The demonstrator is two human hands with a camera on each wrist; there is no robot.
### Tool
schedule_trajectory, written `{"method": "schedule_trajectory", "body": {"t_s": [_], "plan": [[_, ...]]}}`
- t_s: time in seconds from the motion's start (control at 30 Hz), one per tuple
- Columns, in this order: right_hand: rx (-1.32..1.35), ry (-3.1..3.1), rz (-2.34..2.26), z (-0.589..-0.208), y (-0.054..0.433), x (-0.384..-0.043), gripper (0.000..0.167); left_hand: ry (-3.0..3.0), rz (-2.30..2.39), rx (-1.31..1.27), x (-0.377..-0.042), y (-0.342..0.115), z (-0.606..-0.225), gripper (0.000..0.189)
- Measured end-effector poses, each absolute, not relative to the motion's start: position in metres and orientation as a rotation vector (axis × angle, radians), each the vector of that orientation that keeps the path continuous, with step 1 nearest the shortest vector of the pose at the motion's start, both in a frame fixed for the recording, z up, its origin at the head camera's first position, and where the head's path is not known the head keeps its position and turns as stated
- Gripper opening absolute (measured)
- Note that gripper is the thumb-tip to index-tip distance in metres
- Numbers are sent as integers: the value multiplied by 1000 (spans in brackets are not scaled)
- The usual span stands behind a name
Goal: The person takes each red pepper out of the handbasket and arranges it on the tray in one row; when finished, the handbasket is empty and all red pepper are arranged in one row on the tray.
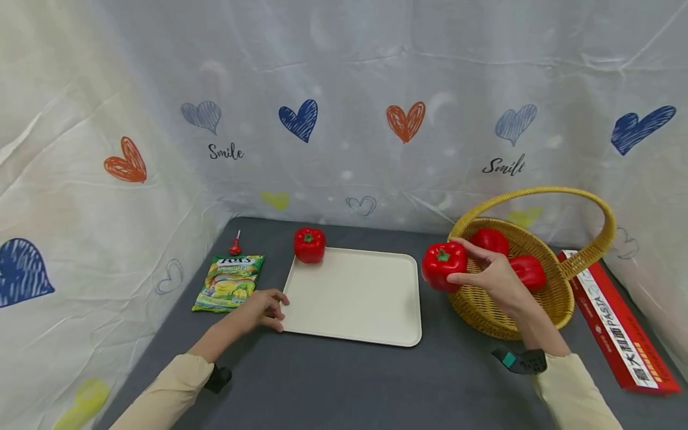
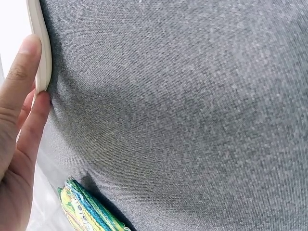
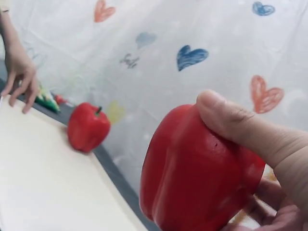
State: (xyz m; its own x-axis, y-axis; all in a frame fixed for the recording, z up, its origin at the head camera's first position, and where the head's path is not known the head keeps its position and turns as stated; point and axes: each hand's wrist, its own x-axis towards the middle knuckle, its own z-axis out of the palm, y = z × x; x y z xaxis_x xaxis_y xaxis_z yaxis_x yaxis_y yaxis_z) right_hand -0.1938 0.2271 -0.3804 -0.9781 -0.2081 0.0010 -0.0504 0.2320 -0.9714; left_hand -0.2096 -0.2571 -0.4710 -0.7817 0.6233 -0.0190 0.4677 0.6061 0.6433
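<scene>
My right hand (image 1: 497, 279) grips a red bell pepper (image 1: 444, 266) between thumb and fingers, in front of the left rim of a yellow wicker basket (image 1: 484, 313). In the right wrist view this pepper (image 3: 197, 173) fills the foreground. Two more red peppers, one at the back (image 1: 490, 240) and one lower right (image 1: 529, 272), lie in the basket. A cream tray (image 1: 355, 295) lies mid-table, with another red bell pepper (image 1: 309, 245) upright at its back left corner. At the tray's front left corner my left hand (image 1: 263, 310) holds the rim, thumb and fingertips on the edge (image 2: 44, 57).
Left of the tray lies a green and yellow FOX'S bag (image 1: 230, 283), with a small red item with a pale stick (image 1: 235, 246) behind it. A red pasta box (image 1: 623, 328) lies right of the basket. A heart-printed curtain (image 1: 349, 149) hangs behind the grey table (image 1: 344, 388).
</scene>
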Motion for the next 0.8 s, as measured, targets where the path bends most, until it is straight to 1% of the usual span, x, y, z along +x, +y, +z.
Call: {"method": "schedule_trajectory", "body": {"t_s": [0.37, 0.67, 0.8], "plan": [[-418, 2237, -1935, -418, 152, -244, 67, 2603, 925, 890, -212, -260, -472, 17], [-345, 2183, -1907, -441, 114, -282, 66, 2556, 993, 829, -210, -261, -474, 16], [-338, 2197, -1864, -448, 104, -296, 67, 2566, 973, 849, -210, -260, -475, 16]]}}
